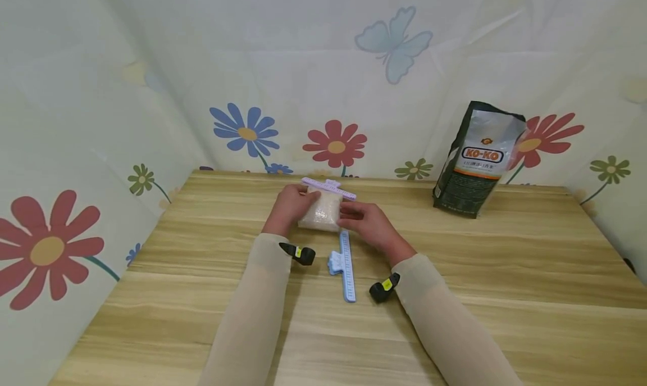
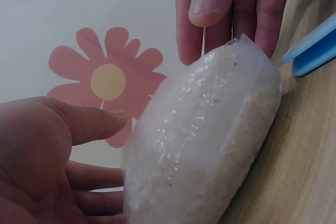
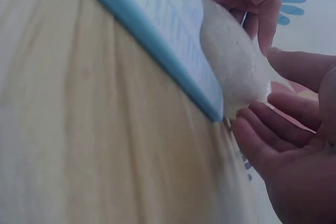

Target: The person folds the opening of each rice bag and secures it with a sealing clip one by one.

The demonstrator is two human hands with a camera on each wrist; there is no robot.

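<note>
Clear bag of pale grains point(image 1: 324, 213) is located between the hands, over the table point(image 1: 192, 296). Its long axis slants in the left wrist view, upper end pointing to the right hand point(image 1: 371, 223). Left hand point(image 1: 290, 209) holds the left side; right fingers and thumb bracket the right edge narrowly. Blue clip point(image 1: 347, 271) points lengthwise towards it.

A small clear plastic bag point(image 1: 324, 212), plump with pale grains and a few dark specks, is held between the left hand point(image 1: 291, 207) and right hand point(image 1: 373, 224) above the worktop point(image 1: 480, 273).
</note>
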